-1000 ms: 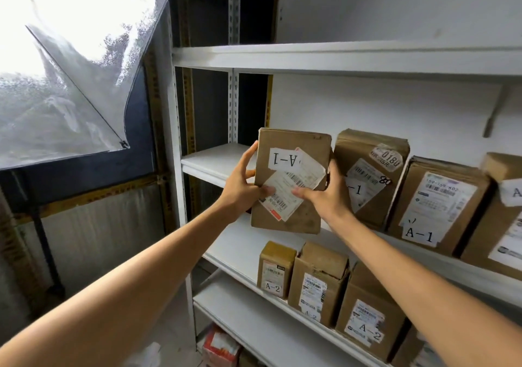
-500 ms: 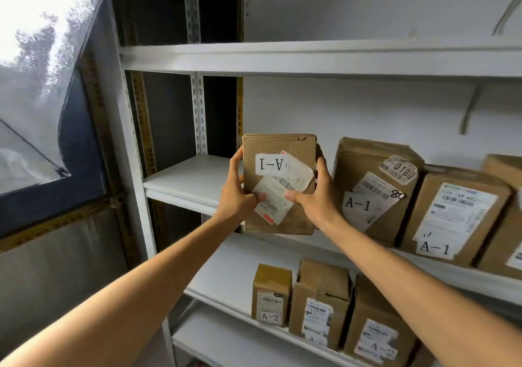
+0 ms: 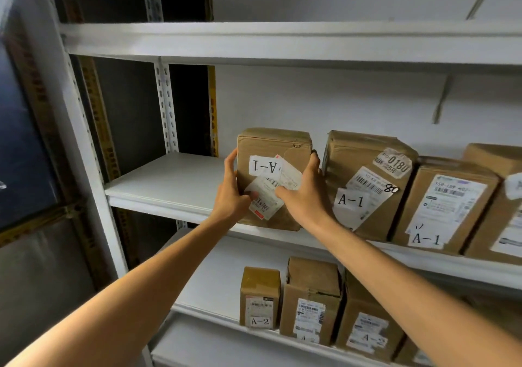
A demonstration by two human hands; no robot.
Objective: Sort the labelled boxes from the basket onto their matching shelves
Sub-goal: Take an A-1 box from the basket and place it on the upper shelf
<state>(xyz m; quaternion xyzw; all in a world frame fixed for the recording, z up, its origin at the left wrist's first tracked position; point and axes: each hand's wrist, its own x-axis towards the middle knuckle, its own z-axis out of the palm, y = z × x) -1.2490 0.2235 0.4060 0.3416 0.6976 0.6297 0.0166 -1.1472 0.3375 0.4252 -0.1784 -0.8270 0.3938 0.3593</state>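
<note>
- Centrally, the held box (image 3: 293, 154) is a brown cardboard carton, upright and blocky, creased and dented near its top. A white paper tag on its face reads A-1 upside down. Below the tag a barcode sticker sits crooked with one corner lifted.
- It stands at the front edge of the A-1 shelf (image 3: 169, 180), a smooth white-painted board. I cannot tell whether its weight is fully down.
- At 3 o'clock of it, just beside, stands a second carton (image 3: 364, 151) of crumpled kraft card with an A-1 tag. Next comes a third carton (image 3: 423, 185) with a long white shipping label.
- At 9 o'clock the board shows plain matte white, and a perforated steel upright (image 3: 165, 106) rises behind it.
- At 6 o'clock, on the lower shelf (image 3: 220, 276), a small carton (image 3: 260, 284) tagged A-2 heads a row of similar brown boxes.
- The left hand (image 3: 231, 197) grips the box's left side, fingers up along the edge and thumb across the front.
- The right hand (image 3: 306, 197) grips the right side. Its fingertips are tucked into the narrow gap toward the second carton, and its thumb lies on the sticker.
- Both bare forearms reach up, from 7 and 5 o'clock.
- Compared with half a second ago, the grip is unchanged and the box stands closer to the second carton. The bright plastic sheet at 10 o'clock has left view.
</note>
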